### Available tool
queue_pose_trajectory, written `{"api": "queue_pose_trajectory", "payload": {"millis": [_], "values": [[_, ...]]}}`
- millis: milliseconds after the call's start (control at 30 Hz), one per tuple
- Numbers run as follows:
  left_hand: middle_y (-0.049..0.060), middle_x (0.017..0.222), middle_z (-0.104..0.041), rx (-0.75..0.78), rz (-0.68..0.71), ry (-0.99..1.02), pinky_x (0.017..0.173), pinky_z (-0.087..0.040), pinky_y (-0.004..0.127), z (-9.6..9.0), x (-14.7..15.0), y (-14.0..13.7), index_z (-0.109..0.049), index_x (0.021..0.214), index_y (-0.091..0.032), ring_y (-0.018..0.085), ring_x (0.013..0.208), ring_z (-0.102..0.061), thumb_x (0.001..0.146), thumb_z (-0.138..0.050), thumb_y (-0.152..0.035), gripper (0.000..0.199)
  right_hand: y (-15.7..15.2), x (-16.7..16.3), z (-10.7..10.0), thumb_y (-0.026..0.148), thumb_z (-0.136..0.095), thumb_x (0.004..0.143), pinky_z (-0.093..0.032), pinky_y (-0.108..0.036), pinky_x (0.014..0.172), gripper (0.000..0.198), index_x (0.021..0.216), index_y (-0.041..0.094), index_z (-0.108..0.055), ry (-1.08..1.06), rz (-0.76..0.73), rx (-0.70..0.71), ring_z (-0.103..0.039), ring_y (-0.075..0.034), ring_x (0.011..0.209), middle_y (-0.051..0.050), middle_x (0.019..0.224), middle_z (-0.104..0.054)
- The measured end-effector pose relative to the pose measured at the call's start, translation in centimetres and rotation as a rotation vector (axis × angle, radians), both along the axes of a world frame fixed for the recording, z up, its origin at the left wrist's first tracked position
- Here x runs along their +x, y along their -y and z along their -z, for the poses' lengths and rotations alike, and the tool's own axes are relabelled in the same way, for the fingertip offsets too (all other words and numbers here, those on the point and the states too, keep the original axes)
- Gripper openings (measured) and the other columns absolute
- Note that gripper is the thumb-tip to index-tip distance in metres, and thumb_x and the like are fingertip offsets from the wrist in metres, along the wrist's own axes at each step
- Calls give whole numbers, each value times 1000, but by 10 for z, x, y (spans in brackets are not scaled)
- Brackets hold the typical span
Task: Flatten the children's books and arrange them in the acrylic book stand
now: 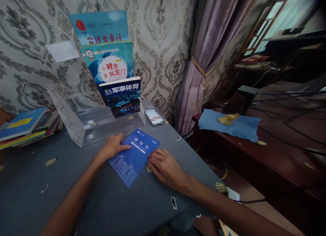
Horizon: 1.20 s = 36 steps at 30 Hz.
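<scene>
blue booklet (134,157) between left hand (113,146) and right hand (164,165), touching both

On the table (102,205), the booklet (139,154) lies between the left hand (114,148) and the right hand (164,164), at the left and right edges. Behind it I see a stand (73,127) with three books (123,102) at its right end, one behind another, before the wall (163,46). A pile of books (28,127) lies to the stand's left; a blurred item (154,118) lies just to its right. Across a gap on the right, past the curtain (191,93), a cloth (244,128) lies on a second table (282,161).
</scene>
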<state>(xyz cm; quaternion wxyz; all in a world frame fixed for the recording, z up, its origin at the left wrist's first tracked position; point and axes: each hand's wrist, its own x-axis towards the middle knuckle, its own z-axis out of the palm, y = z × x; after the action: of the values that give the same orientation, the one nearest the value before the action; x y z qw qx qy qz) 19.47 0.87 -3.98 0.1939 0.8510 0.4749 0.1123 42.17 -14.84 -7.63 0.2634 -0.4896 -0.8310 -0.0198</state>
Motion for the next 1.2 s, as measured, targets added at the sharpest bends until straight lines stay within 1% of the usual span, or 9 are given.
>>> {"api": "queue_pose_trajectory", "payload": {"millis": [167, 267, 333, 400, 567, 800, 867, 1067, 1200], "values": [[-8, 61, -52, -334, -95, 349, 53, -36, 24, 8, -14, 13, -54, 88, -23, 15, 56, -52, 67, -73, -49, 39, 1, 0, -2, 18, -48, 101, -49, -36, 79, 23, 88, 17, -67, -17, -32, 8, -59, -22, 85, -8, 88, -72], [-7, 58, -53, -578, -106, 495, 49, -37, 23, 10, -18, 19, -56, 86, -21, 13, 50, -51, 64, -76, -51, 43, 1, 0, -2, 19, -43, 102, -51, -35, 80, 27, 87, 17, -66, -44, -112, 14, -59, -21, 80, -8, 87, -71], [-6, 59, -55, -648, -95, 585, 48, -38, 22, 10, -18, 22, -55, 79, -20, 11, 49, -51, 64, -77, -54, 43, 1, 0, -2, 21, -43, 103, -51, -35, 79, 28, 86, 18, -65, -58, -149, -8, -60, -20, 81, -8, 87, -71], [-6, 57, -55, -665, -96, 673, 46, -37, 20, 10, -18, 23, -55, 78, -20, 10, 47, -49, 65, -78, -57, 46, 1, 1, -2, 23, -44, 102, -50, -33, 75, 27, 85, 19, -64, -96, -89, -63, -61, -20, 80, -7, 87, -70], [-4, 64, -60, -630, -100, 856, 53, -46, 22, 9, -10, 27, -59, 85, -19, 11, 53, -55, 67, -77, -61, 49, -5, 7, -10, 35, -50, 99, -45, -29, 61, 22, 86, 21, -60, -373, 199, -301, -61, -17, 67, -2, 78, -68], [0, 80, -65, -486, -105, 986, 67, -51, 27, 3, 2, 40, -60, 92, -20, 15, 68, -61, 73, -71, -60, 46, -26, 9, -12, 60, -47, 94, -38, -26, 46, 44, 71, 23, -52, -848, 2, -511, -47, -13, 44, 5, 56, -48], [0, 78, -64, -417, -91, 992, 67, -49, 27, -1, 3, 42, -61, 91, -20, 15, 69, -59, 77, -68, -60, 43, -32, 11, -19, 57, -47, 95, -40, -26, 48, 42, 74, 22, -54, -888, -24, -461, -49, -13, 44, 5, 55, -49], [3, 86, -66, -174, -22, 1004, 84, -51, 33, -5, -3, 38, -65, 93, -19, 19, 83, -61, 86, -61, -49, 32, -46, 15, -48, 35, -46, 100, -46, -29, 63, 28, 76, 22, -56, -627, -3, 15, -60, -17, 67, -2, 72, -63], [4, 86, -67, -113, -29, 914, 87, -50, 36, 1, -5, 36, -66, 92, -18, 21, 85, -61, 86, -57, -44, 28, -51, 12, -39, 29, -43, 101, -46, -28, 61, 25, 79, 23, -52, -541, -6, 72, -59, -16, 64, -1, 73, -61]]}}
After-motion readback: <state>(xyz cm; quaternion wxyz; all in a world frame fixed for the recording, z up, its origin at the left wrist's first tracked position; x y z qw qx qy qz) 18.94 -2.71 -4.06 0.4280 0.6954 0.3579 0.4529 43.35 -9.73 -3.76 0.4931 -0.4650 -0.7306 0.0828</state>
